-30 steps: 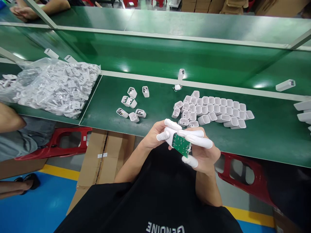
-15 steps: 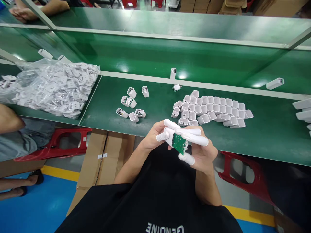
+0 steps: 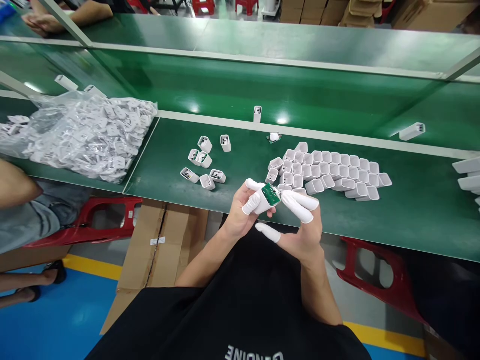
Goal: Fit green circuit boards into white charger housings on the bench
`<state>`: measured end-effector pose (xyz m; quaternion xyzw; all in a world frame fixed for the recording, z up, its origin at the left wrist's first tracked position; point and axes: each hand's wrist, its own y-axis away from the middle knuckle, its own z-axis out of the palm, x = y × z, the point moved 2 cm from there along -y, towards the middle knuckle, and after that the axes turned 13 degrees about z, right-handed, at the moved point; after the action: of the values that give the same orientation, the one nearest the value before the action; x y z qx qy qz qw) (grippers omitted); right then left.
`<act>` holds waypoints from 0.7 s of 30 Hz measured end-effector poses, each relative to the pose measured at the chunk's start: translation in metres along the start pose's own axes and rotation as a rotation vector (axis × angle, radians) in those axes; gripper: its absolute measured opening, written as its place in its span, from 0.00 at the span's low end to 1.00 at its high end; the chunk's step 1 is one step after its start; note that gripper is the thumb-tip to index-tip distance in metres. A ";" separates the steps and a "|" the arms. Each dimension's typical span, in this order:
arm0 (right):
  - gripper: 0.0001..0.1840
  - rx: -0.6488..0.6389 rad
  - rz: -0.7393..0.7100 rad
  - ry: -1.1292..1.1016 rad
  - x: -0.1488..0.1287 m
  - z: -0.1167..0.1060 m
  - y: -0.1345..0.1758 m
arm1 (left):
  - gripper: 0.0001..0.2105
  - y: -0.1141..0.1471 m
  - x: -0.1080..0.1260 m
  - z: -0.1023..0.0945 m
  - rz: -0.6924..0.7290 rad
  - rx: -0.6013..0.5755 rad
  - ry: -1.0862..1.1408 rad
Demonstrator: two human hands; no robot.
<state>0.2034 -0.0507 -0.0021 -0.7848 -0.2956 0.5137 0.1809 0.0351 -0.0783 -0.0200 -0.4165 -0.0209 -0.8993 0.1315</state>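
Note:
My left hand [image 3: 243,205], with white finger cots on, grips a white plastic charger housing [image 3: 263,201]. A green circuit board [image 3: 270,194] sits partly inside the housing, its outer end sticking out of the opening. Beside the board's outer end, my right hand [image 3: 300,220] has its cotted fingers spread, the thumb well apart below. Its fingertips are close to the board; whether they touch it I cannot tell. Another small board with a white part [image 3: 274,137] lies on the green bench [image 3: 168,145].
Rows of open white housings [image 3: 330,170] stand to the right. Several housings with parts inside [image 3: 204,160] stand left of centre. A clear bag of white plastic pieces [image 3: 97,135] lies at the left. A co-worker's arm [image 3: 18,187] is at the left edge; red stools [image 3: 378,275] flank me.
The circuit board has gone deeper into the housing, and the housing has turned. My right hand's fingers have opened away from the board, the thumb dropping lower.

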 end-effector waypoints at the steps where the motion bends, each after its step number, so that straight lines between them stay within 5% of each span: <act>1: 0.58 0.003 -0.002 0.023 0.001 0.003 0.000 | 0.25 0.002 0.000 0.001 0.022 0.027 -0.017; 7: 0.54 0.036 -0.034 0.031 0.002 0.006 -0.006 | 0.25 0.013 0.001 -0.015 0.166 0.074 -0.206; 13: 0.48 -0.125 -0.007 -0.148 0.001 -0.007 -0.009 | 0.50 0.009 0.038 -0.040 0.494 -0.403 -0.499; 17: 0.43 -0.145 -0.028 -0.213 -0.004 -0.012 -0.011 | 0.48 0.005 0.064 -0.036 0.694 -0.612 -0.641; 21: 0.41 -0.145 -0.058 -0.224 -0.006 -0.011 -0.010 | 0.43 0.005 0.078 -0.029 0.765 -0.697 -0.749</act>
<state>0.2090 -0.0471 0.0124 -0.7247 -0.3726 0.5701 0.1045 -0.0335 -0.1043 0.0194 -0.6991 0.3784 -0.5362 0.2839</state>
